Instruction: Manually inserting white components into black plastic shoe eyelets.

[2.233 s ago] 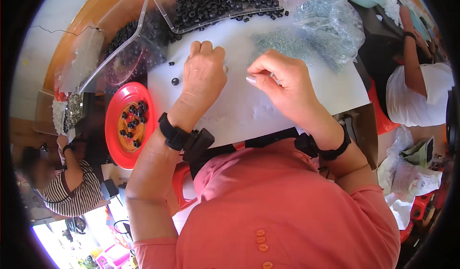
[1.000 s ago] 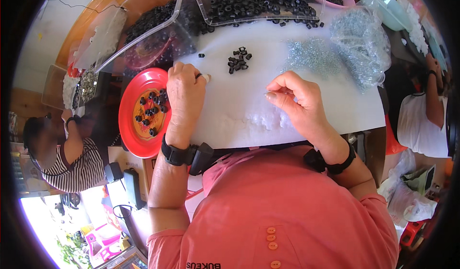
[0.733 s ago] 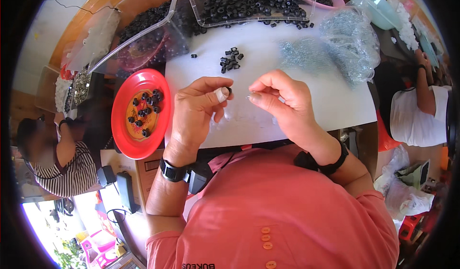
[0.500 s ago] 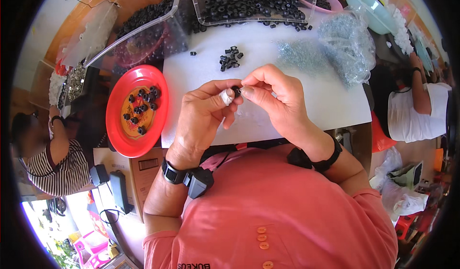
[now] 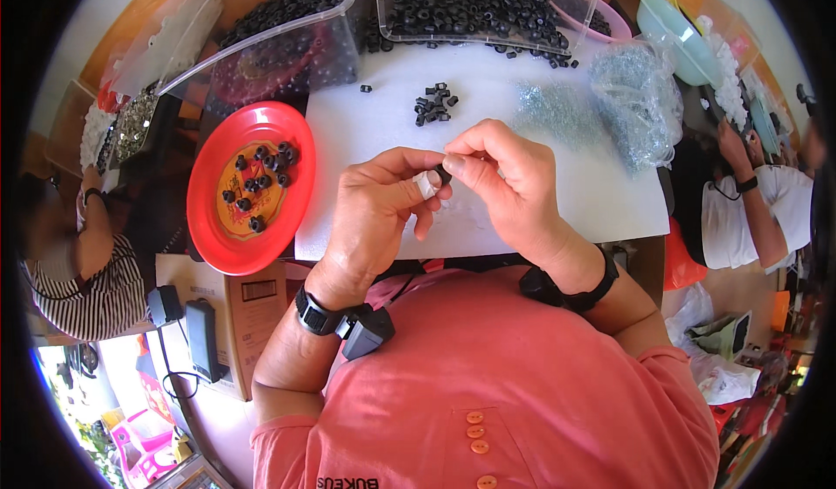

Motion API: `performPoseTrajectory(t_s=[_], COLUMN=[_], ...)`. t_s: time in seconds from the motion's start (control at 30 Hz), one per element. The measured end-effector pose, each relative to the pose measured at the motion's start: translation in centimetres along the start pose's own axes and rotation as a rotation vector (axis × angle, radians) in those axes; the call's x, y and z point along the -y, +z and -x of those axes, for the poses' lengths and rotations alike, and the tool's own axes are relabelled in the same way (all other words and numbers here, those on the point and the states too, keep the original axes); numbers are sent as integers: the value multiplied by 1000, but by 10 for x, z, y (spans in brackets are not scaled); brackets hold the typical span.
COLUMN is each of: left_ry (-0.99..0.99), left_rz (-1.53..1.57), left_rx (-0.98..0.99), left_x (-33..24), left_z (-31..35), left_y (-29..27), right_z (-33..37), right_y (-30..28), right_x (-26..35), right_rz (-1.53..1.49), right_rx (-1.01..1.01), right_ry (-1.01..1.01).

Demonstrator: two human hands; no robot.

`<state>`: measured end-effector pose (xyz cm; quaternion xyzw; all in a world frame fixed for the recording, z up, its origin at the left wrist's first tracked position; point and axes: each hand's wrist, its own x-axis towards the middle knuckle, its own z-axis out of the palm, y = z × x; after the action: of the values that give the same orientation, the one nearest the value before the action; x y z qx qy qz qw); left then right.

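Observation:
Above the near part of the white sheet [image 5: 601, 184], my left hand [image 5: 370, 197] pinches a small black plastic piece [image 5: 443, 175] between thumb and fingers. White tape wraps its thumb. My right hand [image 5: 518, 184] meets it from the right, thumb and forefinger pinched together at the black piece. Whatever those fingertips hold is too small and hidden to name. A small pile of black plastic pieces [image 5: 434, 106] lies beyond my hands. To the left, a red oval plate [image 5: 202, 215] bears several black pieces, grouped on its yellow middle.
Clear bins [image 5: 261, 58] of black pieces stand at the back. Right of the pile lie scattered tiny shiny pieces [image 5: 553, 110] and a clear plastic bag [image 5: 636, 97] of them. A pink bowl [image 5: 620, 26] and pale green basin [image 5: 675, 40] are back right. People sit at both sides.
My right fingertips have closed in over the black piece, which is now more covered. The whole view has shifted slightly. The person at right has moved their arms.

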<state>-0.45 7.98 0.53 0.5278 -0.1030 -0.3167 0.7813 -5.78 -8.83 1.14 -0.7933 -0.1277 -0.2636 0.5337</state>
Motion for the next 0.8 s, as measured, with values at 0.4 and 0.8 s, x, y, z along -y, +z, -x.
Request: performPoseTrajectory(t_s=[0.4, 0.8], left_ry=[-35, 189], left_rz=[96, -257], left_rx=[-95, -46], left_x=[7, 14], left_z=[3, 3], left_y=[-13, -20], right_z=[15, -77], right_y=[9, -7], right_x=[5, -46], right_rz=[341, 1183], right_rx=[214, 448], right_ry=[-148, -1])
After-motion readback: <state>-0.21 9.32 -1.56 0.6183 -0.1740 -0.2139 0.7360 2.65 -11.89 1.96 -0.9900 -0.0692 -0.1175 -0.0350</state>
